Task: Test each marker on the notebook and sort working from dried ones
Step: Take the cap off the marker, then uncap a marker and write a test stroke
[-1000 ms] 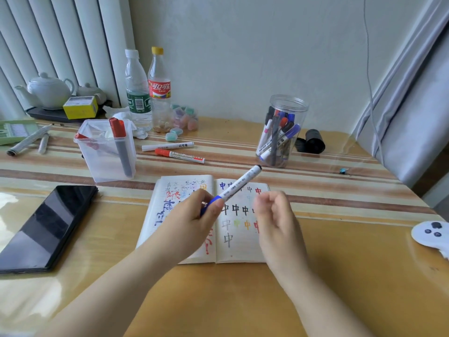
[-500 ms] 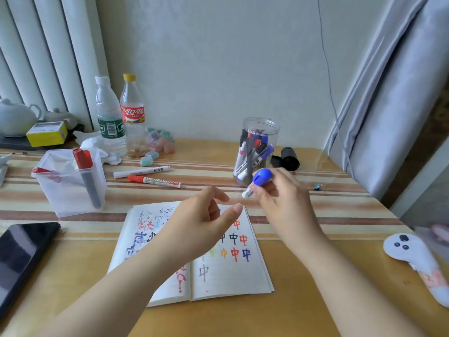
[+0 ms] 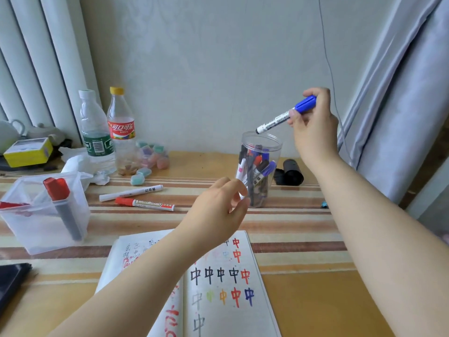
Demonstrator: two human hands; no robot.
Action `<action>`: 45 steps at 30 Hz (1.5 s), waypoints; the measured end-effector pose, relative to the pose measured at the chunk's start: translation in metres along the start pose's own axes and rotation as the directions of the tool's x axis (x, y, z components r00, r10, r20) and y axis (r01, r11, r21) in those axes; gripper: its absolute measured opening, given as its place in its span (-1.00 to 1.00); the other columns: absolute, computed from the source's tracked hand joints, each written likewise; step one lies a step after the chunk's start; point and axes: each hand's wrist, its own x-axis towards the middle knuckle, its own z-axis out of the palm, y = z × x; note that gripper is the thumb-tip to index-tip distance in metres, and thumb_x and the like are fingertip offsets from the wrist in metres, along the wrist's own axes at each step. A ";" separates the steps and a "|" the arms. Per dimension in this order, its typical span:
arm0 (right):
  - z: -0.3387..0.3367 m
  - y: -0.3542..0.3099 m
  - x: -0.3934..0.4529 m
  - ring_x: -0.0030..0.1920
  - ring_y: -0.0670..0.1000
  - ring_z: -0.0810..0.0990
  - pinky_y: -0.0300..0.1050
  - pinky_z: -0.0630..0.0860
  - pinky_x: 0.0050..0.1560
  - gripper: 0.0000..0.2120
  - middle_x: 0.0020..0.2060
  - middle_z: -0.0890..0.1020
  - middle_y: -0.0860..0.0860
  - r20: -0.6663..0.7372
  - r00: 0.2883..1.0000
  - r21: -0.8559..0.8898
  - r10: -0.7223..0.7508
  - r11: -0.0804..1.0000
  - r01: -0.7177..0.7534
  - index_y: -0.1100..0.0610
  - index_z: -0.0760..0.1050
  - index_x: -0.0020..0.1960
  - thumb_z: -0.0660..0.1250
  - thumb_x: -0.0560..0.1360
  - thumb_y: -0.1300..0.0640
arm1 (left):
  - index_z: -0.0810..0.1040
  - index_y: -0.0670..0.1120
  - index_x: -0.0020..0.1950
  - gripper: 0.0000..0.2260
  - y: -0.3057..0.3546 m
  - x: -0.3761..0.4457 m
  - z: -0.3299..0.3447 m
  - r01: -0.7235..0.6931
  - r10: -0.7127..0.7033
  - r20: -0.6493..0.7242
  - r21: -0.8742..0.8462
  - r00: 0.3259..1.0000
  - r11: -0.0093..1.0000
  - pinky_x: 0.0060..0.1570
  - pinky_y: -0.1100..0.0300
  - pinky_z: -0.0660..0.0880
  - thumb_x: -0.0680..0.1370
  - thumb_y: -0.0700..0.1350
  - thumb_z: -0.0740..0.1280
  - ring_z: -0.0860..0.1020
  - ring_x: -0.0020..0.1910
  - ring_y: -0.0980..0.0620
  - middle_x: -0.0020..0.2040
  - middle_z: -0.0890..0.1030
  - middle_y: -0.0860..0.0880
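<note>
Striped table (image 3: pixel 291 215) carries an open notebook (image 3: pixel 218 288) at 6 o'clock, marked with coloured test characters. Square clear tub (image 3: pixel 46 215) at 9 o'clock holds 2 red-capped markers. Round clear jar (image 3: pixel 261 171) at 12 o'clock holds several markers. Right hand (image 3: pixel 313 125) pinches a capped blue marker (image 3: pixel 286 115), tail just above the jar mouth. Left hand (image 3: pixel 218 207) hangs loosely curled, empty, beside the jar.

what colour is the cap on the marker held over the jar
Blue, on a white barrel; the marker in the right hand shows clearly in the head view.
</note>
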 end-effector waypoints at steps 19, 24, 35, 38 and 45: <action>0.026 0.017 -0.024 0.44 0.07 0.07 -0.01 0.02 0.38 -0.55 0.46 0.15 -0.07 0.386 0.893 -0.425 0.232 0.904 -0.050 0.07 0.29 0.45 0.01 0.63 -0.07 | 0.48 0.01 0.01 -0.92 -0.033 -0.008 0.019 0.062 -0.062 -0.011 -0.019 0.998 0.998 -0.18 0.22 0.46 0.54 -0.07 0.25 0.51 -0.20 0.13 -0.14 0.44 0.16; 0.054 -0.028 -0.070 -0.06 -0.06 0.49 -0.34 0.32 0.06 -0.72 0.05 0.43 -0.02 0.328 0.936 -0.026 -0.129 0.989 0.145 0.16 0.56 0.14 0.19 0.54 0.07 | 0.48 -0.04 0.06 -0.88 -0.048 -0.027 -0.003 0.127 -0.124 -0.076 0.027 0.989 0.992 -0.20 0.12 0.49 0.53 -0.11 0.25 0.52 -0.23 0.05 -0.13 0.45 0.12; 0.208 -0.072 -0.145 0.33 0.06 0.35 -0.07 0.31 0.33 -0.63 0.31 0.41 0.06 0.876 0.483 -0.142 -0.004 0.954 0.264 0.11 0.42 0.35 0.23 0.56 0.07 | 0.56 -0.08 -0.01 -0.87 -0.100 -0.094 -0.031 0.448 -0.393 -0.388 0.060 0.834 0.892 -0.24 0.17 0.47 0.49 -0.23 0.29 0.48 -0.26 0.08 -0.13 0.49 0.12; 0.232 -0.078 -0.146 0.29 0.09 0.36 -0.03 0.34 0.29 -0.64 0.25 0.42 0.08 0.894 0.445 -0.189 0.045 0.940 0.284 0.13 0.44 0.32 0.22 0.57 0.04 | 0.58 -0.08 -0.06 -0.86 -0.108 -0.093 -0.033 0.378 -0.308 -0.381 0.124 0.872 0.918 -0.35 0.28 0.44 0.42 -0.27 0.37 0.51 -0.27 0.09 -0.15 0.55 0.07; 0.230 -0.082 -0.153 0.19 0.05 0.42 -0.05 0.40 0.15 -0.82 0.11 0.50 0.03 0.842 0.540 -0.138 -0.010 0.962 0.234 0.12 0.49 0.13 0.24 0.56 0.10 | 0.57 -0.10 -0.04 -0.81 -0.117 -0.095 -0.041 0.336 -0.235 -0.385 0.220 0.892 0.916 -0.32 0.18 0.51 0.38 -0.26 0.38 0.56 -0.19 -0.02 -0.11 0.57 0.00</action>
